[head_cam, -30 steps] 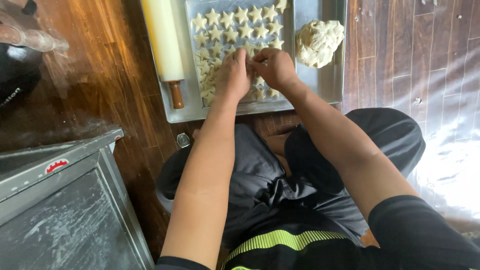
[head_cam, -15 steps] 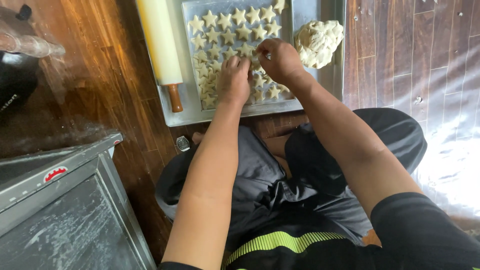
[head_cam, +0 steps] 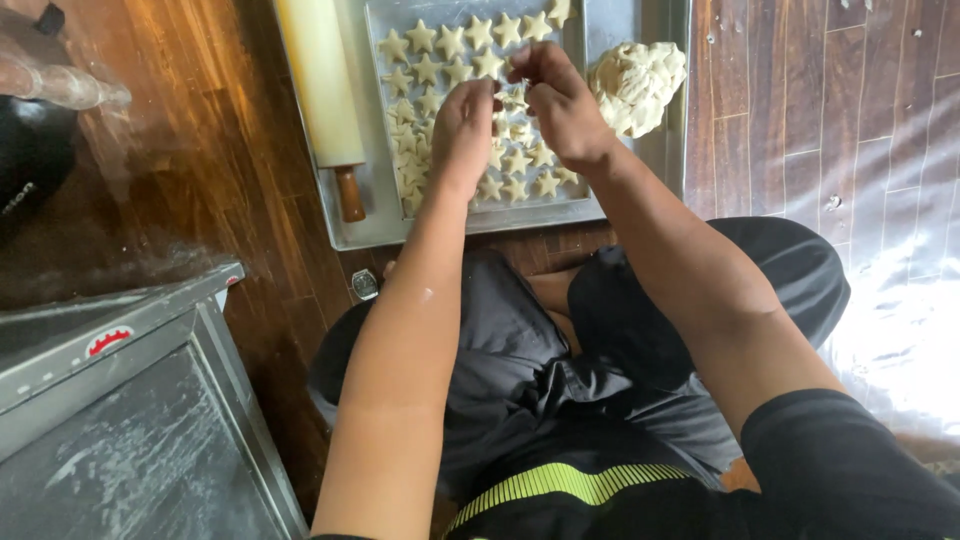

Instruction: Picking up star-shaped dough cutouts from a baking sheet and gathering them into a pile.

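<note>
Dark wooden floorboards run under everything, and the person sits low on them, knees spread in grey trousers, leaning over the work. At the near left stands a floury steel cabinet, likely kept within arm's reach.

Ahead of the knees lies a broad metal baking tray, set flat on the floor so both arms can reach it. A pale wooden rolling pin rests along its left side, parked out of the way with its brown handle pointing back toward the sitter. A smaller sheet sits inside the tray, filled with rows of star-shaped dough cutouts packed close but mostly apart, seemingly to use the space. Just right of it sits a rough lump of leftover dough.

Both forearms stretch forward and converge above the sheet. The left hand is bent at the wrist, fingers curled down and pinched together near the right one; what it grips is hidden. The right hand arches above the stars, fingertips drawn in as if nipping a small piece of dough, though I cannot make the piece out.
</note>
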